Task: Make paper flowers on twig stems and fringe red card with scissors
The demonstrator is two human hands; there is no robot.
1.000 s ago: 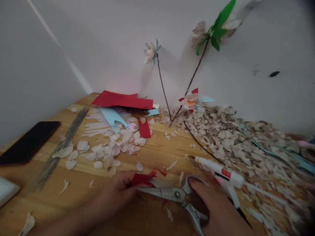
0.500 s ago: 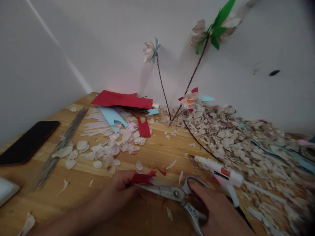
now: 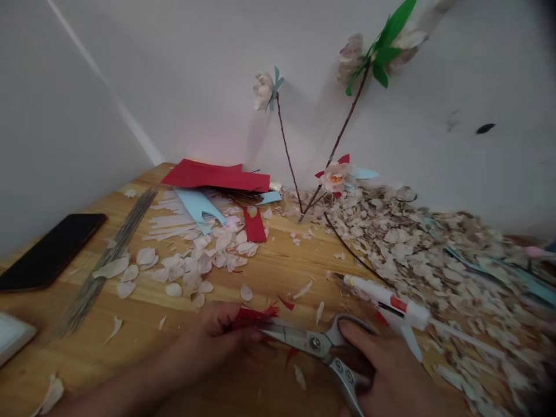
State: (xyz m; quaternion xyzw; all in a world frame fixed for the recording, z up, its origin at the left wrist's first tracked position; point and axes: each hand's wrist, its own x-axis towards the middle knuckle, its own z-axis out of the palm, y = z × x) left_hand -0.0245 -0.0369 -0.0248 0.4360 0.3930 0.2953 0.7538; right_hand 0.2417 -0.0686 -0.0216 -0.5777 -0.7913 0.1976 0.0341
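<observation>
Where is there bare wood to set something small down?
Mostly bare wood shows between the red cutout and glue gun, and between the wire bundle and left hand, with a few stray petals. It's crowded at right with heaped petals, and at back left with red sheets.

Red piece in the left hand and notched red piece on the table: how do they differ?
The fringed red piece is held in the left hand, while the notched red piece lies on the table. The fringed red piece ends in thin strands; the notched red piece has a rounded cutout in one end. The scissors are right beside the fringed red piece, but apart from the notched red piece. Both are red.
</observation>
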